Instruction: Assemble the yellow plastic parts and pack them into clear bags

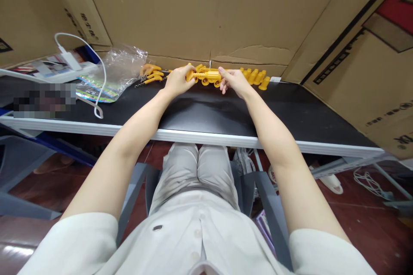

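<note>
The left hand pinches the rounded end of a yellow piece, and the right hand grips its other end, so it spans the gap between the hands, over the surface. Its ridged shaft meets a thicker barrel; whether the two are fully joined cannot be told. Work looks partway along: yellow pegs lie loose beyond the right hand, yellow curved pieces left of the left hand.
</note>
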Demonstrator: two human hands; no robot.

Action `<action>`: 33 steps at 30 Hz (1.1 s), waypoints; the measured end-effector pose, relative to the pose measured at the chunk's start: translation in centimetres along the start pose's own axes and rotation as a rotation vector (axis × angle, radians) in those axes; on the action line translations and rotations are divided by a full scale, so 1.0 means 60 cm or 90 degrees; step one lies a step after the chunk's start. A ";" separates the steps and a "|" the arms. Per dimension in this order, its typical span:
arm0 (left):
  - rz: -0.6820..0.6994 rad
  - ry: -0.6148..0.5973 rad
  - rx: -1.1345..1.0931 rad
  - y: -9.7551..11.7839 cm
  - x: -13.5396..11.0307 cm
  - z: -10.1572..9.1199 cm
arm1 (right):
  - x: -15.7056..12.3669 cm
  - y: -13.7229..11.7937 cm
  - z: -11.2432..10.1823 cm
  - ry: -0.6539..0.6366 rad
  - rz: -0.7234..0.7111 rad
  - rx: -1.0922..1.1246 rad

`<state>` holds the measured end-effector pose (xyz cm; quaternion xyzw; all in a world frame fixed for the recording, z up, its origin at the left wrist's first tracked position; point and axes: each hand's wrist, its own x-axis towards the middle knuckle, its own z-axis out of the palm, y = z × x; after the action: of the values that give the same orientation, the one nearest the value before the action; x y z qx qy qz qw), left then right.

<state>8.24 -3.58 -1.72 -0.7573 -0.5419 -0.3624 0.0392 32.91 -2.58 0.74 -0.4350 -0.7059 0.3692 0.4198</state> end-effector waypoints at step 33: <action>-0.020 0.037 -0.028 0.026 0.064 0.041 | 0.063 0.040 -0.029 0.102 0.007 0.034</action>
<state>11.39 -0.04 -0.74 -0.7384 -0.5440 -0.3971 0.0325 34.19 2.01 0.25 -0.4557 -0.6574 0.3539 0.4846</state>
